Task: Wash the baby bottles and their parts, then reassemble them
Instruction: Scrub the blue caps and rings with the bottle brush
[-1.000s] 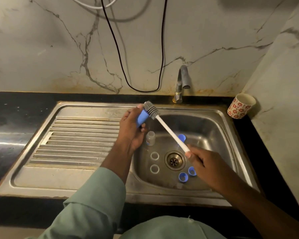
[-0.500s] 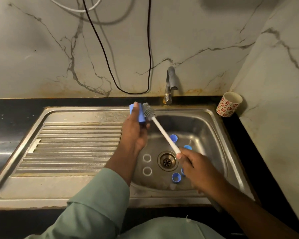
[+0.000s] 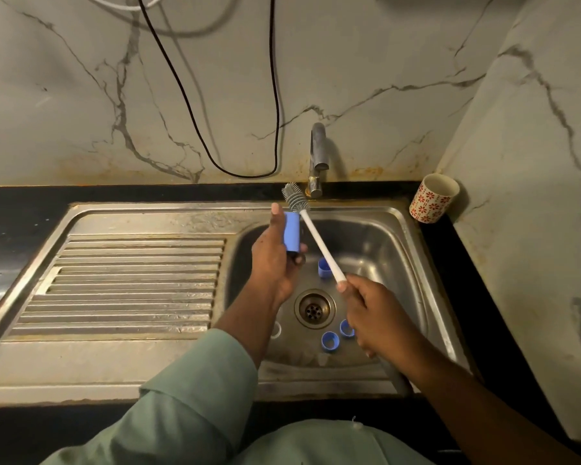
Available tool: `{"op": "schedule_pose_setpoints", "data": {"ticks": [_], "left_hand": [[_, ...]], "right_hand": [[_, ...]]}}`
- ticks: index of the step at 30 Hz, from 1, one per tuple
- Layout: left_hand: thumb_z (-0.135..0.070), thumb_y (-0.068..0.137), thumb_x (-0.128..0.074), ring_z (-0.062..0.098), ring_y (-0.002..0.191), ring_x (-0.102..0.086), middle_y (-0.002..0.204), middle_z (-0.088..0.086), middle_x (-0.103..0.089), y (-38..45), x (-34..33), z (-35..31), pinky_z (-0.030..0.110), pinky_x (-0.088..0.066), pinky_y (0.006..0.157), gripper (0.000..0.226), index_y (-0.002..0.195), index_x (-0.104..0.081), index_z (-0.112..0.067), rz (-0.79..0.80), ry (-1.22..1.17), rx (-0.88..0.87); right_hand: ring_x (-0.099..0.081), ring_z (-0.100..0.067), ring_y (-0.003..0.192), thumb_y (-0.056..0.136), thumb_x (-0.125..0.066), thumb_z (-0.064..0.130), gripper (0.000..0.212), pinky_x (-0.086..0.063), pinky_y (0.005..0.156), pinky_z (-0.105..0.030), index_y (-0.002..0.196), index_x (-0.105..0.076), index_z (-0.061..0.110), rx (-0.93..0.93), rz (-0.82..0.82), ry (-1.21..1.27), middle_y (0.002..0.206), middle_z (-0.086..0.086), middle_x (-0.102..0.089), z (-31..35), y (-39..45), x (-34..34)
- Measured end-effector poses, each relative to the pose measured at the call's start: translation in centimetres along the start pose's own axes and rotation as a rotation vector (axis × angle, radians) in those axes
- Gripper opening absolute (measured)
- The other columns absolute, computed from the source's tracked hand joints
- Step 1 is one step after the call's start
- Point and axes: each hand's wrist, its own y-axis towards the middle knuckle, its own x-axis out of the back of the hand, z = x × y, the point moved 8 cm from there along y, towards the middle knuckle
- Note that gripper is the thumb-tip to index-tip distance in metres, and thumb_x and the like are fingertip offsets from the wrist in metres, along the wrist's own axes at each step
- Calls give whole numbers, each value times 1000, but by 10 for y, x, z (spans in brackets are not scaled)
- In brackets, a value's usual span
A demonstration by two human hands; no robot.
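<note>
Occupying the counter: steel sink, drainboard on its left. Left hand, grip curled round a blue bottle part above the basin's left edge. Right hand, grip closed on a white bottle brush. Patterned cup, far-right corner. Three blue caps near the drain.

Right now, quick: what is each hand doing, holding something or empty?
Left hand: fingers curled round a blue bottle part, held above the sink.
Right hand: fingers grip the white handle end of the bottle brush.
</note>
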Motion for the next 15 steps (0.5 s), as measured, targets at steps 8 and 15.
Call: {"op": "schedule_pose_setpoints", "data": {"ticks": [8, 15], "left_hand": [[-43, 66, -83, 12, 75, -70, 100, 4, -76, -6, -13, 10, 26, -54, 62, 35, 94, -78, -23, 254, 356, -10], [-32, 75, -77, 13, 73, -67, 95, 3, -74, -1, -21, 15, 23, -51, 55, 40, 104, -60, -11, 196, 193, -96]], "right_hand": [[-35, -3, 33, 100, -44, 32, 20, -31, 35, -20, 104, -63, 28, -7, 31, 19, 42, 10, -45, -27, -11, 36], [-37, -6, 34, 99, -46, 32, 19, -33, 35, -18, 103, -65, 34, -70, 41, 46, 47, 7, -43, -64, -9, 50]]}}
